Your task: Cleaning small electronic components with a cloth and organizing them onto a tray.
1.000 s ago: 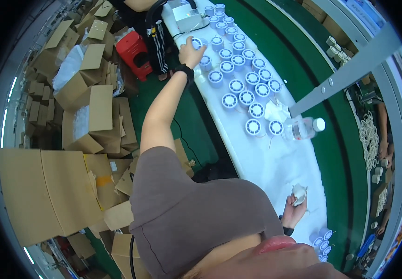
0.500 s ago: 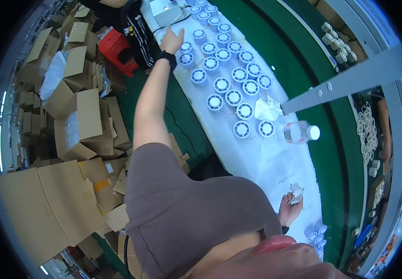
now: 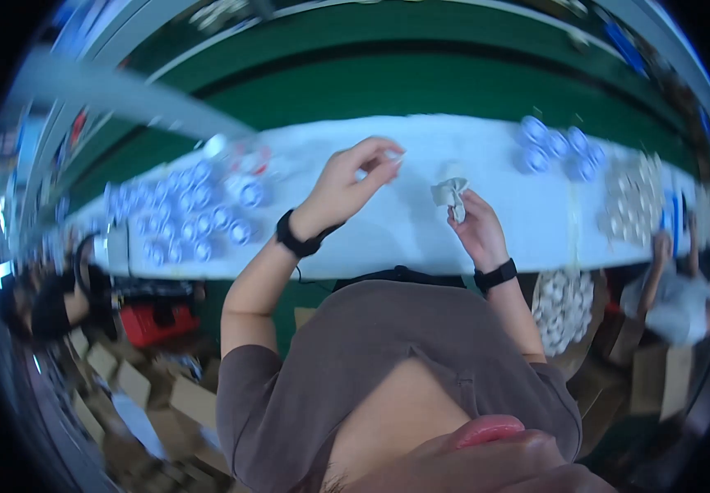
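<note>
Above the middle of the white table (image 3: 314, 251), my left hand (image 3: 351, 182) is raised with its fingers curled and the thumb apart from them. It is slightly blurred, and I see nothing plainly held in it. My right hand (image 3: 480, 228), a little to the right, pinches a crumpled white cloth (image 3: 451, 193) between thumb and fingers. Many round white units with slotted tops (image 3: 240, 231) stand grouped on the table's left part. A smaller group of such units (image 3: 536, 158) stands at the far right.
A clear bottle (image 3: 244, 158) with a white cap is behind the left group, near a grey metal post (image 3: 149, 103). White rings (image 3: 636, 201) lie at the table's right end. A red stool (image 3: 157, 320), cardboard boxes (image 3: 190, 403) and other people (image 3: 675, 296) are around.
My view has swung to the right. My left hand has come back from the far group of units to the middle of the table. The cloth stays in my right hand.
</note>
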A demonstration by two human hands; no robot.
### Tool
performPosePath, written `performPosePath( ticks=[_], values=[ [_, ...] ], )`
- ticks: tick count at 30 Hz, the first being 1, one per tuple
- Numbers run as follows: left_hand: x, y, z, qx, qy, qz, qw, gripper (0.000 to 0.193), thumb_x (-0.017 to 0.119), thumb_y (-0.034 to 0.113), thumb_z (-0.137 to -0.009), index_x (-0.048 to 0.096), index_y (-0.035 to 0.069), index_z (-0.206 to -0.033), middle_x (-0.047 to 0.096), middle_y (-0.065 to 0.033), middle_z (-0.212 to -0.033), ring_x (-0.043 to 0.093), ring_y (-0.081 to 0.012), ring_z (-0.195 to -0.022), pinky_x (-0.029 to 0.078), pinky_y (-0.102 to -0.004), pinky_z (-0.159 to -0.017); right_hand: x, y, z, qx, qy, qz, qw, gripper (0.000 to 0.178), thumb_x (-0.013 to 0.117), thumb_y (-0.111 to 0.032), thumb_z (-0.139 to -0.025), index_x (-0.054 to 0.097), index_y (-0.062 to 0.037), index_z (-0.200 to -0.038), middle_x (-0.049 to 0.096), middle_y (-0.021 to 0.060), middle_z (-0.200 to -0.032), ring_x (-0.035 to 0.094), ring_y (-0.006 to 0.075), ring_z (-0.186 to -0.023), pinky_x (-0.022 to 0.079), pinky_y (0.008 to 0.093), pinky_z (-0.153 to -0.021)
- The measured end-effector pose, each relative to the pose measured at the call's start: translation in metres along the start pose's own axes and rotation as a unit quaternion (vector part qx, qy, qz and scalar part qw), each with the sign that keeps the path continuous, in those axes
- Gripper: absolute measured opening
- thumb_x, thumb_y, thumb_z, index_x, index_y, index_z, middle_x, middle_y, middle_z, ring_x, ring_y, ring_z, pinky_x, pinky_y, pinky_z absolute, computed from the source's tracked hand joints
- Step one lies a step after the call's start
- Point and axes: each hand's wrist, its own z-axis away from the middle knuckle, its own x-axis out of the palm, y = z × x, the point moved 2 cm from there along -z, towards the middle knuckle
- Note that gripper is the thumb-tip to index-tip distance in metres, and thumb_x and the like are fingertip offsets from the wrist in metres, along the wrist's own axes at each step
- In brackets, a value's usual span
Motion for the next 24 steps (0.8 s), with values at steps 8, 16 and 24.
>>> performPosePath(
  ticks=[8,16,24],
  values=[
    [0.215,-0.064,-0.172,0.051,-0.120,-0.434,0.892,0.061,0.064,0.043,-0.064,0.044,0.005,-0.106,0.055,-0.0134,-0.092,0.053,-0.0259,-0.084,0.045,-0.0341,-0.068,-0.138,-0.073,0.086,-0.180,0.130,-0.145,0.964,0.017,0.047,-0.009,-0.081,0.049,-0.0026,-0.097,0.054,0.0051,-0.085,0.051,0.0155,-0.068,0.042,0.0254,-0.064],
    [0.265,-0.094,-0.164,0.071,-0.070,-0.365,0.925,0.058,0.068,0.030,-0.059,0.044,0.001,-0.102,0.052,-0.0156,-0.096,0.050,-0.0311,-0.088,0.042,-0.0355,-0.074,-0.165,-0.107,0.077,-0.328,0.263,0.173,0.891,0.004,0.052,-0.003,-0.076,0.052,-0.0017,-0.080,0.054,0.0039,-0.083,0.052,0.0138,-0.073,0.042,0.0274,-0.063],
    [0.265,-0.134,-0.112,0.068,-0.003,-0.234,0.970,0.062,0.069,0.014,-0.056,0.038,0.000,-0.108,0.050,-0.0197,-0.096,0.049,-0.0335,-0.089,0.041,-0.0361,-0.076,-0.137,-0.097,-0.007,-0.451,-0.043,0.730,0.511,0.008,0.054,-0.002,-0.066,0.050,-0.0011,-0.073,0.048,0.0142,-0.074,0.048,0.0319,-0.072,0.040,0.0370,-0.061]
  ],
)
